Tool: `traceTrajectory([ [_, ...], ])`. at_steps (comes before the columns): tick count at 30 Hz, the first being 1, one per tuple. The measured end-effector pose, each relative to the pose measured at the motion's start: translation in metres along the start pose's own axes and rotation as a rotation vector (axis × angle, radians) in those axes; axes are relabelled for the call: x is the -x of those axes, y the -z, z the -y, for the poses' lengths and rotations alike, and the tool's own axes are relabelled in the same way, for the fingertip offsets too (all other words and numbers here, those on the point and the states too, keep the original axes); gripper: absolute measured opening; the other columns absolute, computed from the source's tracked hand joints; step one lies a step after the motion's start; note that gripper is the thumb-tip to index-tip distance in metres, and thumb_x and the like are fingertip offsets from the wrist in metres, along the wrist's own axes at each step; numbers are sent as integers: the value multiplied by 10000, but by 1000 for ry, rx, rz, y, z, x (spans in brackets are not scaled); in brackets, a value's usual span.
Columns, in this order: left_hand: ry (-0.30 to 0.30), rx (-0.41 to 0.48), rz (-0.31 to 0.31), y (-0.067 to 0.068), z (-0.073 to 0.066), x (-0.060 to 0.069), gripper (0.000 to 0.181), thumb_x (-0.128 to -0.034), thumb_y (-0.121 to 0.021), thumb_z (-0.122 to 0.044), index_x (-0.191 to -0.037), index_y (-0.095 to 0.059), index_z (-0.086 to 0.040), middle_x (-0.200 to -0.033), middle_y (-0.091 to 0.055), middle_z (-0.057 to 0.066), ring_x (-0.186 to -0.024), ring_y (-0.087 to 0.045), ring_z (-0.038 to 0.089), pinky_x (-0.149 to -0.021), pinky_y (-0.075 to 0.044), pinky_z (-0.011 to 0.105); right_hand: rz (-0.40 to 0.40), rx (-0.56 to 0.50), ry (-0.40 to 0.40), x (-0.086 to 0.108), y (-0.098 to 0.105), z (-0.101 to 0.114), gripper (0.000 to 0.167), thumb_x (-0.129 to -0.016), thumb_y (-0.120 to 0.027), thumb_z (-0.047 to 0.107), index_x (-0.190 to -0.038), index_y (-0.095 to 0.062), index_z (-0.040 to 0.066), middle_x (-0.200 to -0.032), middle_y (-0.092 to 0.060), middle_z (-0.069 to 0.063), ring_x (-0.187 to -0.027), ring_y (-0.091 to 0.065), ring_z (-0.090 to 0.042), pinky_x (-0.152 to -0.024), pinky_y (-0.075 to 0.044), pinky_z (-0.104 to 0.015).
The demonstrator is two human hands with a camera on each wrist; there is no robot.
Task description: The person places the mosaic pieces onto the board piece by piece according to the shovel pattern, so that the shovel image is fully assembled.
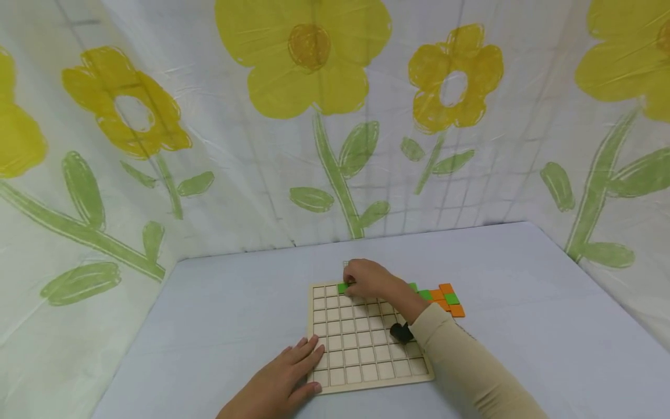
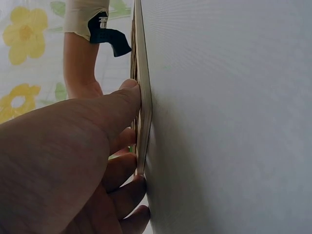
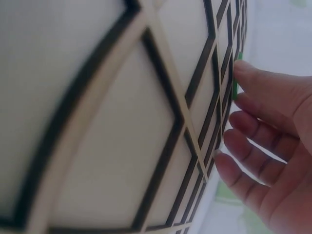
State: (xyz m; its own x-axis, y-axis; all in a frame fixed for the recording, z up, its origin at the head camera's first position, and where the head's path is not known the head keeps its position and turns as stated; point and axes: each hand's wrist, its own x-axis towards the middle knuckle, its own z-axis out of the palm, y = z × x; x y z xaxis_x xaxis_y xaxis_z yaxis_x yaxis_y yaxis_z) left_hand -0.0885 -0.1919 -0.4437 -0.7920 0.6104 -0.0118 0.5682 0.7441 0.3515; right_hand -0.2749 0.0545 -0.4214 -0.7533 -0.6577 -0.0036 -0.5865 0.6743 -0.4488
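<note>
A light wooden grid board [image 1: 349,386] with square cells lies on the table. My right hand [image 1: 369,278] is over its far row, and a green tile [image 1: 342,288] shows by the fingertips. In the right wrist view, the right hand [image 3: 273,131] pinches a green tile [image 3: 235,87] between thumb and index finger against the board; the other fingers curve loosely. My left hand [image 1: 280,378] rests with fingers fairly straight on the board's near left edge. In the left wrist view, the left hand [image 2: 63,161] has its thumb and fingertips touching the board's rim [image 2: 145,97].
Orange tiles [image 1: 458,311] and green tiles [image 1: 452,299] lie together right of the board, partly behind the right forearm. A black wrist mount [image 1: 402,333] hangs from the right sleeve over the board. A flower-printed curtain [image 1: 235,203] stands behind the white table [image 1: 209,314].
</note>
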Motion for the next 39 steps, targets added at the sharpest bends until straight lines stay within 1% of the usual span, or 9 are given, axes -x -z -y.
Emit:
traceTrajectory([
  [9, 10, -5, 15, 0, 0, -1, 682, -1036, -420, -543, -1533, -418, -76, -1594, -340, 123, -1436, -352, 322, -1106, -353, 545, -12, 5, 32, 3, -4, -2, 60, -900, -771, 134, -942, -752, 96, -887, -622, 31, -792, -539, -120, -701, -488, -334],
  [11, 18, -2, 15, 0, 0, 0, 686, -1034, -412, -552, -1540, -411, -89, -1600, -333, 112, -1440, -346, 314, -1115, -344, 535, -14, 0, 81, 7, -2, -2, 62, -906, -732, 82, -847, -712, 85, -811, -564, 31, -753, -472, -123, -773, -474, -358],
  [14, 27, 8, 21, 1, 0, 0, 692, -1030, -409, -561, -1546, -404, -99, -1605, -325, 104, -1444, -339, 313, -1123, -336, 526, 2, -55, 112, 15, 5, 1, 250, -915, -645, 12, -704, -541, 99, -695, -396, 28, -648, -333, -123, -688, -389, -338],
  [18, 35, 7, 24, 0, 0, 0, 696, -1026, -413, -568, -1545, -407, -104, -1603, -331, 99, -1444, -340, 310, -1124, -338, 519, 28, -142, 29, 27, 17, -3, 258, -966, -606, 26, -731, -515, 85, -696, -420, 30, -632, -386, -131, -630, -342, -309],
  [21, 28, 5, 14, 0, 0, 0, 691, -1029, -416, -559, -1542, -410, -96, -1601, -335, 99, -1443, -343, 307, -1123, -341, 518, 5, -162, -32, 36, 26, -15, 75, -967, -636, 51, -926, -699, 49, -873, -625, 0, -793, -572, -175, -728, -498, -351],
  [22, 23, 3, 11, 0, 0, 0, 688, -1031, -417, -554, -1541, -412, -93, -1600, -337, 101, -1441, -346, 307, -1122, -342, 518, -8, -161, -39, 39, 29, -19, 87, -959, -638, 39, -890, -689, 51, -836, -602, 5, -758, -544, -168, -703, -489, -349],
  [24, 18, 0, 9, 0, -1, 0, 687, -1032, -417, -551, -1539, -414, -88, -1598, -339, 104, -1440, -348, 308, -1121, -343, 518, -31, -152, -87, 47, 36, -28, 113, -954, -652, 50, -1032, -733, 41, -983, -665, -35, -872, -600, -202, -783, -533, -401],
  [33, 16, 0, 8, 0, -1, 0, 690, -1032, -407, -556, -1540, -410, -88, -1598, -335, 112, -1437, -351, 315, -1120, -344, 514, 12, -90, -360, 72, 58, -55, 23, -907, -709, 85, -917, -700, 65, -930, -625, -51, -811, -570, -235, -722, -520, -422],
  [39, 22, -2, 8, -1, -1, 0, 692, -1028, -412, -561, -1540, -413, -96, -1596, -341, 108, -1437, -353, 313, -1123, -344, 509, 48, -115, -501, 82, 57, -63, 129, -848, -782, 135, -870, -660, 98, -899, -591, -64, -750, -540, -248, -630, -480, -382],
])
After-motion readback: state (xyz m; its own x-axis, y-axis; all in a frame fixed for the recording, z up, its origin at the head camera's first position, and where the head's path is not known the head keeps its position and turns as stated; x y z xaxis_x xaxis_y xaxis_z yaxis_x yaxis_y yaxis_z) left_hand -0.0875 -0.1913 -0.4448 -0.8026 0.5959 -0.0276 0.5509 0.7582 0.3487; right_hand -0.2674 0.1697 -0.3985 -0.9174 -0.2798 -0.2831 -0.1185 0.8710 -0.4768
